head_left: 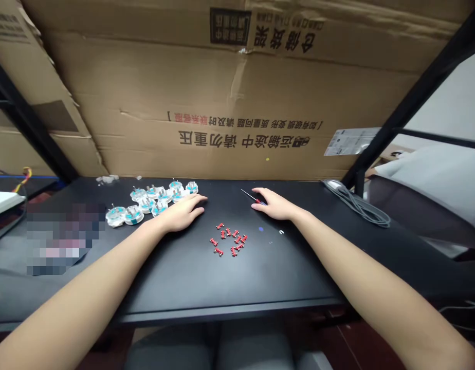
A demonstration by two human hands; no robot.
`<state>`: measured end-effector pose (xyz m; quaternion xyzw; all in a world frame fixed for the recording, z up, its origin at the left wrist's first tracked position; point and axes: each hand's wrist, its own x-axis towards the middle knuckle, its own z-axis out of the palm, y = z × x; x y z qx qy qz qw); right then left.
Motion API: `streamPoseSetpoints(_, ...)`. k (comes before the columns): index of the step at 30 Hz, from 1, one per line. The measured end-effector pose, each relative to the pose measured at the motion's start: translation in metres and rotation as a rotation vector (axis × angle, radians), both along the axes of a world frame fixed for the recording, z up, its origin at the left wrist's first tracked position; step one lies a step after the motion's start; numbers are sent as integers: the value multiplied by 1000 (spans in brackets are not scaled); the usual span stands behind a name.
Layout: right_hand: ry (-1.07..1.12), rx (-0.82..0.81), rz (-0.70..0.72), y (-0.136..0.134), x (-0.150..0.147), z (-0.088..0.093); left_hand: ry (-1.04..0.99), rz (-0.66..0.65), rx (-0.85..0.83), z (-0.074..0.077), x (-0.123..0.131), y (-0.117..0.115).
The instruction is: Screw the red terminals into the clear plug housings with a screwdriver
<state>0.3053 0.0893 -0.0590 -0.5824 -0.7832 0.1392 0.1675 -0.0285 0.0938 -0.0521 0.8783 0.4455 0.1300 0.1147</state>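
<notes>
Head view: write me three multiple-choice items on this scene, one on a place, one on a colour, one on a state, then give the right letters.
1. Where is the small screwdriver?
A. On the cardboard box
B. Beside the coiled cable
C. Under the right hand

2. What colour are the small parts between the hands?
A. Red
B. Blue
C. White

3. How is the left hand held?
A. Clenched in a fist
B. Resting open on the table
C. Raised high above the table

Answers:
1. C: the screwdriver's handle runs under the fingers of that hand.
2. A: the small scattered pieces all show red.
3. B: the fingers lie spread and low on the tabletop.
</notes>
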Motion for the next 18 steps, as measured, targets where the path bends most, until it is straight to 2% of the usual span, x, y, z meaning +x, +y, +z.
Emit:
streamPoseSetpoints(8, -23, 5, 2, -2, -1, 2, 12, -36, -11, 1, -2, -2)
streamPoseSetpoints(18, -39, 24, 41, 3, 2, -3, 28, -75, 4, -2, -6, 6)
